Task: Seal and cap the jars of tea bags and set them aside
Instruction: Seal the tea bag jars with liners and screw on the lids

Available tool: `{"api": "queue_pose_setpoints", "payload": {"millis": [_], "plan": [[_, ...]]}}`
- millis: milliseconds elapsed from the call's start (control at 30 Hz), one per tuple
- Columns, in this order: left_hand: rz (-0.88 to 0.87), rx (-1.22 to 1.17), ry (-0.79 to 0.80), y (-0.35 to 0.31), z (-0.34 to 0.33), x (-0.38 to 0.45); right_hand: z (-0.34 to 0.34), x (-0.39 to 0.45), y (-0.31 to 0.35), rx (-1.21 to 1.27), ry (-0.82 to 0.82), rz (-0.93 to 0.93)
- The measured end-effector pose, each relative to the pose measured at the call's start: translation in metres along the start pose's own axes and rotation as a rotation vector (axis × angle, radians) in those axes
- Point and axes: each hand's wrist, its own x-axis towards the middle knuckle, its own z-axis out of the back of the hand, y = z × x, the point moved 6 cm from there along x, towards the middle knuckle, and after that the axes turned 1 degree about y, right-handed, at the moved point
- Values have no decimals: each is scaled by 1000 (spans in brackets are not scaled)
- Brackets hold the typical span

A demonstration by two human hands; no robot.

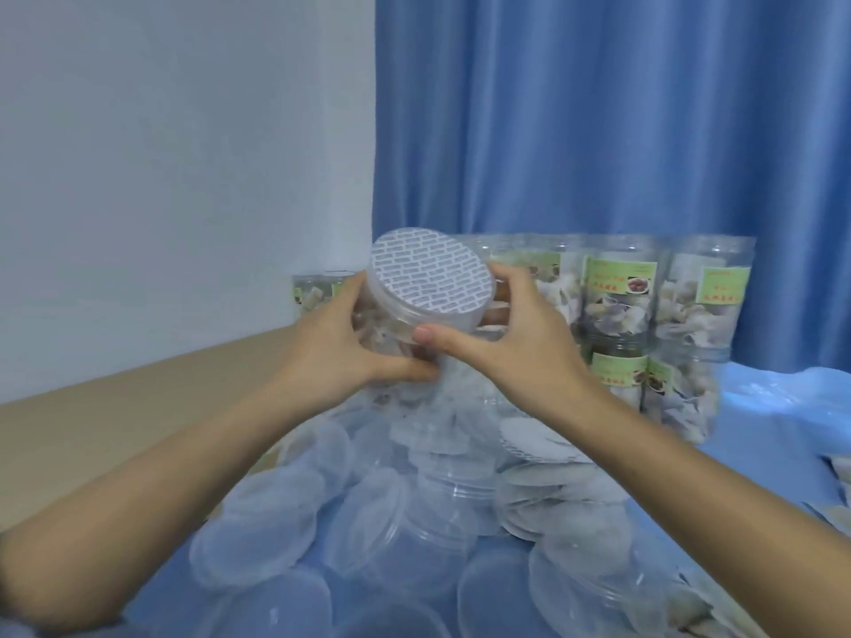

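A clear plastic jar (391, 324) of tea bags is lifted above the table and tilted toward me. A white printed seal disc (430, 278) lies flat on its mouth. My left hand (340, 343) grips the jar's body from the left and below. My right hand (506, 333) holds the rim from the right, with the thumb against the near edge of the seal and the fingers curled over the far side. No cap is on this jar.
A pile of clear lids (331, 522) covers the blue cloth below my arms. Loose seal discs (543, 458) lie to the right of it. Labelled jars of tea bags (617, 301) are stacked at the back by the blue curtain. One more jar (313, 292) stands at the wall.
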Motion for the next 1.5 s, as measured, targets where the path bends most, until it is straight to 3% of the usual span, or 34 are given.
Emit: {"api": "queue_pose_setpoints", "payload": {"millis": [333,567,667,800,967,1100,1333,1500], "plan": [[409,-138,-55,137,131,-48,-199,31,41,3,282,2],[495,-100,-33,197,153,-70,-282,28,14,94,454,-125],[522,-35,-24,218,152,-64,-297,35,-5,14,479,-140],[572,-120,-1,242,129,-31,-291,60,-39,-50,394,-196],[626,-322,6,261,65,33,-261,115,-123,-327,387,-498],[636,-510,10,252,33,59,-242,122,-136,-290,381,-459],[616,-613,35,186,14,58,-211,112,-99,-136,341,-438],[535,-584,-6,125,-3,49,-163,91,-52,-287,320,-257]]}}
